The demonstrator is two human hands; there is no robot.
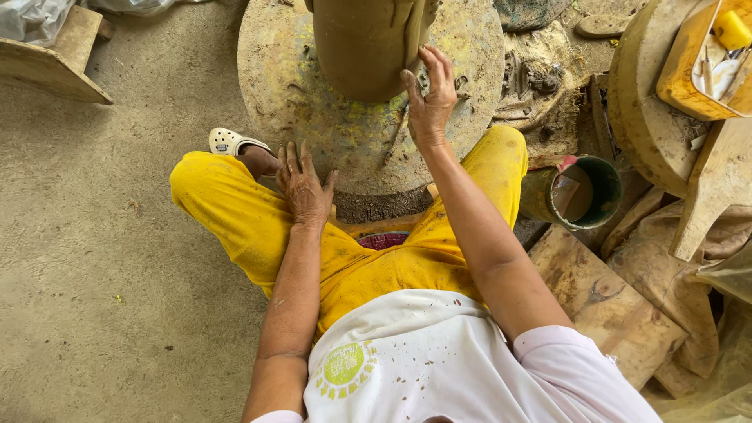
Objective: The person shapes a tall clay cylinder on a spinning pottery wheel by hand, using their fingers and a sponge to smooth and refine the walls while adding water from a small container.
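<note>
The left hand (304, 182) lies flat, fingers spread, on the round wheel (274, 86), holding nothing. Right of it, the right hand (431, 98) presses open fingers against the clay pot (364, 47), whose top is cut off.

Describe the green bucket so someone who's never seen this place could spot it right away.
Start at the big round wheel with the tall clay pot that the right hand touches. Go right, past the person's yellow knee. The green bucket stands there on the ground, the only round open container, mud-smeared, with murky liquid inside.
</note>
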